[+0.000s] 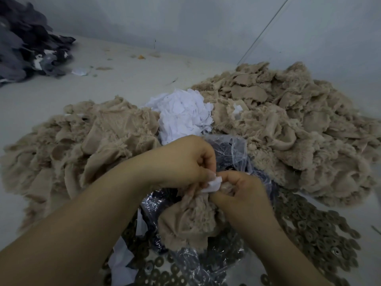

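Both hands meet over the plastic bag (pixel 237 149) — left hand (pixel 181 159) pinches the white slip (pixel 214 183), right hand (pixel 243 188) grips the beige fur piece (pixel 189 221) hanging just below.

Head camera looks steeply down, close over the hands (pixel 208 174).
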### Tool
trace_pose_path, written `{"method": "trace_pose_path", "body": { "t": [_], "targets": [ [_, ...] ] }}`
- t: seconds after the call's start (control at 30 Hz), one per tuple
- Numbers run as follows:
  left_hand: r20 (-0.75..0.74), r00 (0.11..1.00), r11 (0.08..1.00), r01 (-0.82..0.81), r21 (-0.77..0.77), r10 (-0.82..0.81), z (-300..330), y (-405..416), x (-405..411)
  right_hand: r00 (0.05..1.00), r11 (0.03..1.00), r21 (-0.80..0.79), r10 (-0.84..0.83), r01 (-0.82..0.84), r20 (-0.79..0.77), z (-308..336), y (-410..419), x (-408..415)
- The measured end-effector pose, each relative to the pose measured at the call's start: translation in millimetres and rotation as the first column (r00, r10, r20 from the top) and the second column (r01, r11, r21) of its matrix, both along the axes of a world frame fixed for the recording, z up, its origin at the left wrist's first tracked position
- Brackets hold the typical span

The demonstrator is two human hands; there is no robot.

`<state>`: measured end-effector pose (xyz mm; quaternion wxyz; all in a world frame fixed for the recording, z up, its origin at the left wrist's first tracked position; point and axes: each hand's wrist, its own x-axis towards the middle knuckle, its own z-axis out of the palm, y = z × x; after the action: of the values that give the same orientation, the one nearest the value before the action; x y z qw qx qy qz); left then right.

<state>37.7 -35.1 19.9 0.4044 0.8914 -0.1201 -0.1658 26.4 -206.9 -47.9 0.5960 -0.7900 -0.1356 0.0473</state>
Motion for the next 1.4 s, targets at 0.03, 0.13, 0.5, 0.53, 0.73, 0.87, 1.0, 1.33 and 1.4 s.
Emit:
{"method": "trace_pose_path", "body": {
  "t": [0.03,0.13,0.5,0.53,0.73,0.87,1.0,1.33,1.4],
  "targets": [
    [-0.024,0.999,0.999,0.032,-0.023,-0.033,0.9,1.8,1.1,1.000,1.000,-0.014,-0.001,0.001,-0.002,0.5,0.0,0.6],
    [-0.124,0.977,0.969,0.149,-0.196,-0.175,3.9,8.2,0.9,0.999,0.999,-0.040,0.003,-0.005,-0.047,2.4,-0.9,2.7],
    [-0.165,0.678,0.638,0.540,-0.549,-0.716,9.1,6.6,-8.8,0.999,0.996,-0.083,-0.029,0.026,-0.031,8.2,-2.7,7.0],
    [-0.180,0.670,0.634,0.531,-0.562,-0.720,8.3,8.1,-9.0,0.999,0.997,-0.070,-0.026,0.024,-0.029,8.5,-3.0,7.0],
    [-0.193,0.946,0.951,0.216,-0.220,-0.260,-11.2,2.3,-7.1,0.999,1.000,-0.020,-0.020,0.019,-0.025,7.9,1.1,2.9],
    [-0.021,1.000,0.985,-0.006,-0.171,0.003,-18.2,-2.3,-7.7,0.996,0.996,0.056,-0.073,0.076,-0.051,6.6,2.5,1.6],
    [0.030,0.998,0.973,-0.038,-0.226,0.046,-19.1,-0.7,-12.3,0.997,0.996,0.065,-0.061,0.064,-0.046,8.2,1.2,1.6],
    [0.033,0.984,0.951,-0.158,-0.265,0.173,-24.5,0.6,-18.2,0.995,0.991,0.080,-0.104,0.103,0.006,6.4,1.8,-0.7],
    [0.075,0.975,0.954,-0.187,-0.235,0.210,-25.4,-1.6,-17.7,0.993,0.988,0.099,-0.117,0.117,-0.005,5.6,1.4,-0.6]
  ]
}}
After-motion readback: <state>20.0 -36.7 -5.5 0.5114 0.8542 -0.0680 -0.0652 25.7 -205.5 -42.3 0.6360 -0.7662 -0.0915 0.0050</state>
